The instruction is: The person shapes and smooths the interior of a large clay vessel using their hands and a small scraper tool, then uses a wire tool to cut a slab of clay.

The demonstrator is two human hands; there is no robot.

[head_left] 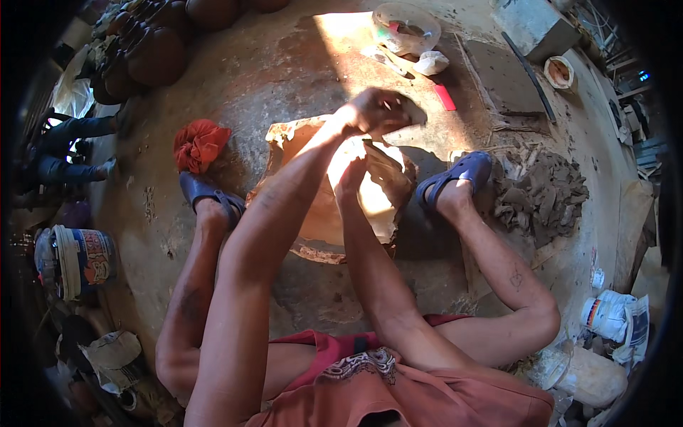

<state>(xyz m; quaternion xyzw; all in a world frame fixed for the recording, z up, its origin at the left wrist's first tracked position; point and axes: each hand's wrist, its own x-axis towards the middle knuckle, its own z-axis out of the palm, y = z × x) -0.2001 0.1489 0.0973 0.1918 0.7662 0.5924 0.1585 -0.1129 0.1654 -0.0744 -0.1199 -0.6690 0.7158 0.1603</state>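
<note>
Between my feet stands a pale, block-like piece with a rough, brown-stained rim (320,253) and a bright sunlit hollow. My left hand (376,111) is raised above its far side, fingers curled. At those fingertips is a dark flat piece (413,114), in shadow and slightly blurred, whose kind I cannot make out. Lower down, my right hand (351,172) rests against the block, its fingers stretched along the surface. Strong sunlight washes out part of that hand.
A bunched red cloth (200,144) lies by my left shoe. Torn grey clay (544,188) is heaped beyond my right shoe. Farther off are a clear plastic bowl (420,25), a small red flat piece (445,97) and a dark bar (528,75). Round brown pots (156,57) stand far left.
</note>
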